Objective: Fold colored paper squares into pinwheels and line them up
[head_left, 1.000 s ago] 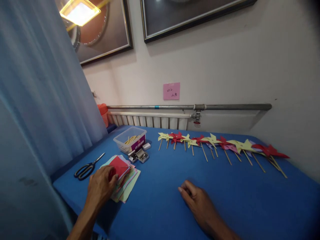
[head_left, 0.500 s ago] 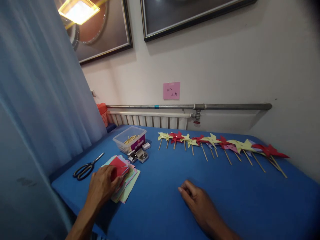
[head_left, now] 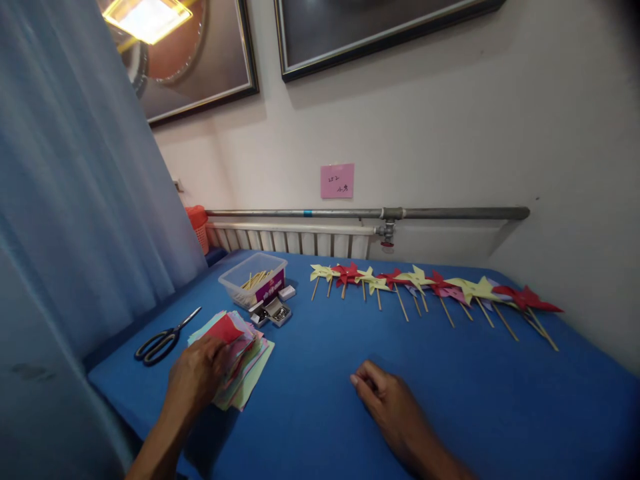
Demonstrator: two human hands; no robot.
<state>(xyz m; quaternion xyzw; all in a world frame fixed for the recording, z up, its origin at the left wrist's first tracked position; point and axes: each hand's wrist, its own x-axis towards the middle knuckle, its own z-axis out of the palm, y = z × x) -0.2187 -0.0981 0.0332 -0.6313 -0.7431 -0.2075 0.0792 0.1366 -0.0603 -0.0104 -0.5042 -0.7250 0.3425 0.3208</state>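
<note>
My left hand [head_left: 195, 375] is closed, its fingers pinching the near edge of a red paper sheet [head_left: 226, 328]. That sheet lies over a loose stack of coloured paper [head_left: 253, 379] in pale green, pink and blue; my fingertips are partly hidden. Further right, my right hand [head_left: 387, 405] rests on the blue cover with fingers curled in and nothing visible in them. Black-handled scissors [head_left: 159, 346] lie left of the stack. Behind it are small boxes of metal pins [head_left: 280, 313] and a clear plastic tub [head_left: 234, 288] with wooden sticks [head_left: 257, 279].
A row of red, yellow and pink paper pinwheels [head_left: 419, 277] on sticks lies along the back right of the blue-covered surface [head_left: 310, 400]. A metal pipe [head_left: 460, 213] and a radiator run along the wall. A blue curtain [head_left: 85, 173] hangs at left.
The red sheet has shifted slightly left and turned under my left hand, uncovering more of the pink and purple sheets. My right hand stays in place; the view has moved slightly.
</note>
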